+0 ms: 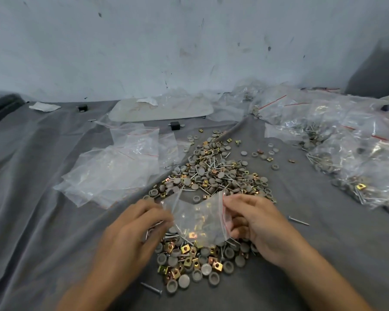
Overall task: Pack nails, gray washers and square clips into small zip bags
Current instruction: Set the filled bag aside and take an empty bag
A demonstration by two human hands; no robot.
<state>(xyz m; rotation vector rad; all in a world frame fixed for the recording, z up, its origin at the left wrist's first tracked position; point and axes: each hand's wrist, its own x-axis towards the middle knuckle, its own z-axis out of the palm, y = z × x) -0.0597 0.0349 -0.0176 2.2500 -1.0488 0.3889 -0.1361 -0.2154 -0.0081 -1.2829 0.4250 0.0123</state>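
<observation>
A small clear zip bag (pixel 198 217) with a red strip hangs between my two hands, over a pile of parts. My left hand (pixel 133 230) grips its left edge; the fingers are blurred. My right hand (pixel 254 223) pinches the red-striped mouth edge. Inside the bag I see a nail, a few gray washers and a brass square clip. Below lies a heap of gray washers (pixel 206 269), square clips (pixel 217 265) and nails (pixel 152 288). A bigger heap (pixel 213 173) of the same parts spreads farther back on the gray cloth (pixel 43 221).
Empty zip bags (pixel 112 173) lie in a loose stack to the left. Filled bags (pixel 346 149) pile up at the right and back. A loose nail (pixel 299 221) lies right of my right hand. A small black block (pixel 175 125) and a stained white wall (pixel 189 41) are behind.
</observation>
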